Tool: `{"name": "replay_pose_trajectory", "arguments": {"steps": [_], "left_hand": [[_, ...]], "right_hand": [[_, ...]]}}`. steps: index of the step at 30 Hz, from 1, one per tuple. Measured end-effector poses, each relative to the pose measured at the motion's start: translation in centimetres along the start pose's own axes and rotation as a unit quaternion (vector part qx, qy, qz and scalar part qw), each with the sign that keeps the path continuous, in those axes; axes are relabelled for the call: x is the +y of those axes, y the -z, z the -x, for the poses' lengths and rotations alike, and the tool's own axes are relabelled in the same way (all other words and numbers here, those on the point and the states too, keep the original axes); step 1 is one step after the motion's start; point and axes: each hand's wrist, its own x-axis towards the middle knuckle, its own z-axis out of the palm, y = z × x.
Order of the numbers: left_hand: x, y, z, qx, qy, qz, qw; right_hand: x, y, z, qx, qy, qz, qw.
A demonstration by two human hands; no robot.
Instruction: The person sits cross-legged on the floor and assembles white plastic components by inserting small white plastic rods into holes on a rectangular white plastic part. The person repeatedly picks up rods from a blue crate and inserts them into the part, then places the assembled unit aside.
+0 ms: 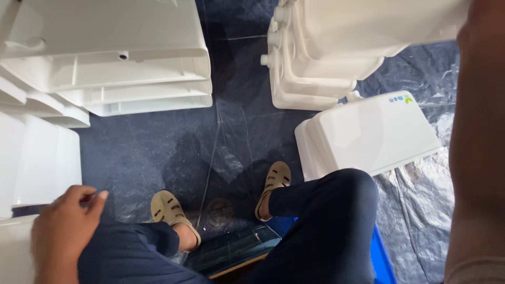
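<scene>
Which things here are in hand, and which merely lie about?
In hand:
left hand, fingers closed at the white part's edge
right arm, raised; hand out of view

Lying about:
stacked white shells
white housing
dark plastic sheet

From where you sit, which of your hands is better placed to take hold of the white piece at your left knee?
The left hand: it rests by the white piece. Only the right forearm shows, raised.

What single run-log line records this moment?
left hand: fingers curled, on white casing | right hand: out of view, forearm raised | nearby: white tank | floor: dark sheet
</scene>
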Motion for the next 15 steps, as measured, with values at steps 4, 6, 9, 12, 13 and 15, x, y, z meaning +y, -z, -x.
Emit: {"name": "replay_pose_trajectory", "arguments": {"steps": [4,6,9,12,13,15], "left_hand": [[3.5,1.8,0.3,0.087,-0.085,0.214,0.969],[5.6,2.5,0.4,0.083,-0.142,0.459,0.873],[8.3,2.9,-1.2,-0.09,-0.021,0.779,0.62],[8.6,1.1,-3.1,-0.171,-0.071,0.877,0.443],[8.7,-0.2,-3.9,-0.163,0.016,0.836,0.524],[8.6,-3.9,-4.5,-0.158,0.157,0.741,0.634]], "right_hand": [[0.1,3.4,10.2,0.049,0.041,0.012,0.998],[-2.4,7.4,16.2,0.063,0.075,0.015,0.995],[-9.1,13.2,22.9,0.024,0.141,0.031,0.989],[-16.3,13.5,26.9,-0.08,0.235,0.018,0.969],[-18.0,11.8,27.6,-0.091,0.299,-0.009,0.95],[-19.8,7.0,28.2,-0.032,0.44,-0.146,0.886]]}}
